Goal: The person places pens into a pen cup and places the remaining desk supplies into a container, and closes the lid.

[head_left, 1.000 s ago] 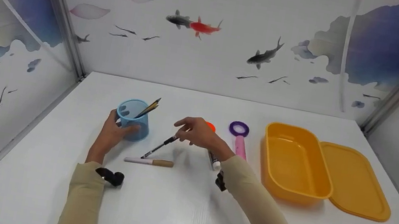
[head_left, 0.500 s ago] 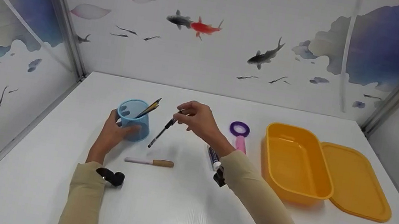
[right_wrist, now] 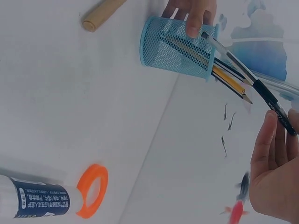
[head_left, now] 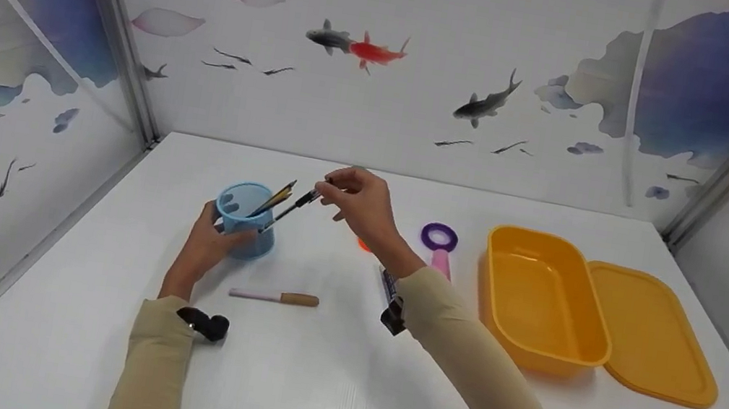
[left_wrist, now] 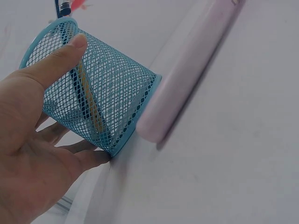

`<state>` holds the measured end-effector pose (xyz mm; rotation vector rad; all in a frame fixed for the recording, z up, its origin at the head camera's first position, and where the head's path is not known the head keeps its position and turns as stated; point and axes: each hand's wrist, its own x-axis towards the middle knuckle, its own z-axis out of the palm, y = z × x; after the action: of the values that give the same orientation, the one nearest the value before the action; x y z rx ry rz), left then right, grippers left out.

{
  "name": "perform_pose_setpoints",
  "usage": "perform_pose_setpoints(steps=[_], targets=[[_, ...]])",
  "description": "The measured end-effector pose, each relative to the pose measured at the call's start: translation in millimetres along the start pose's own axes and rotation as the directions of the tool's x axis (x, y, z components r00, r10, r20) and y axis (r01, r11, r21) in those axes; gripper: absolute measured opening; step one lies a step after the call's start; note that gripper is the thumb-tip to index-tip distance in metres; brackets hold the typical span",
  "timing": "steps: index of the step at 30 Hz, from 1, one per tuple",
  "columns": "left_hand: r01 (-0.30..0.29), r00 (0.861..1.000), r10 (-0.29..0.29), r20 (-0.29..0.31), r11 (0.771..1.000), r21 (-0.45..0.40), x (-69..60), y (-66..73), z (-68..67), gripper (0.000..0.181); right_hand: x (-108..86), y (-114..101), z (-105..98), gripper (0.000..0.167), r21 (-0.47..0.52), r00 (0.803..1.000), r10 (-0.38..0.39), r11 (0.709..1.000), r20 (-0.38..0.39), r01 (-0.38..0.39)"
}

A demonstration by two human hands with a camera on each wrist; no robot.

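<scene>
A light blue mesh pen cup (head_left: pixel 246 222) stands upright on the table, gripped round its side by my left hand (head_left: pixel 206 245). Several pencils (right_wrist: pixel 229 80) lean inside it, their sharpened tips above the rim. My right hand (head_left: pixel 364 206) pinches a clear pen with a black grip (head_left: pixel 297 204) near one end. The pen slants down to the left, its lower end by the cup's rim; whether it touches cannot be told. In front of the cup lies a marker with a white barrel and tan end (head_left: pixel 274 296).
Right of the hands lie a purple ring with a pink handle (head_left: pixel 440 237), an orange ring (right_wrist: pixel 93 191) and a dark-labelled white bottle (right_wrist: pixel 42 198). A yellow box (head_left: pixel 543 299) stands farther right, beside its lid (head_left: pixel 655 335). Walls (head_left: pixel 377 126) enclose the table.
My right hand has lifted the pen off the table beside the marker and carried it up and back, so its lower end now sits at the cup's rim. My left hand keeps its hold.
</scene>
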<state>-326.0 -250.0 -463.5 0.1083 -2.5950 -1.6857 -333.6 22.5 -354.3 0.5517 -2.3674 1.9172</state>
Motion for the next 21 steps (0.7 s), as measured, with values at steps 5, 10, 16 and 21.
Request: perform_pose_setpoints(steps=[5,10,16,21], targets=[[-0.005,1.000,0.005,0.006,1.000,0.003,0.2,-1.0,-0.5,0.109,0.9,-2.5,1.7,0.024,0.027,0.999,-0.006,1.000,-0.037,0.007],[-0.008,1.000,0.008,0.008,1.000,-0.009,1.0,-2.1,0.5,0.107,2.2,-3.9,2.9,0.024,0.048,0.997,0.006,0.999,-0.073,-0.002],[-0.033,0.999,0.034,0.007,0.999,-0.021,0.0,-3.4,0.1,0.104,3.9,-2.9,6.6,0.024,0.078,0.995,0.011,0.997,-0.098,-0.003],[-0.034,0.999,0.034,0.000,0.999,-0.012,-1.1,-2.7,-0.3,0.105,6.2,0.1,11.7,0.024,0.075,0.991,0.014,0.997,-0.132,-0.004]])
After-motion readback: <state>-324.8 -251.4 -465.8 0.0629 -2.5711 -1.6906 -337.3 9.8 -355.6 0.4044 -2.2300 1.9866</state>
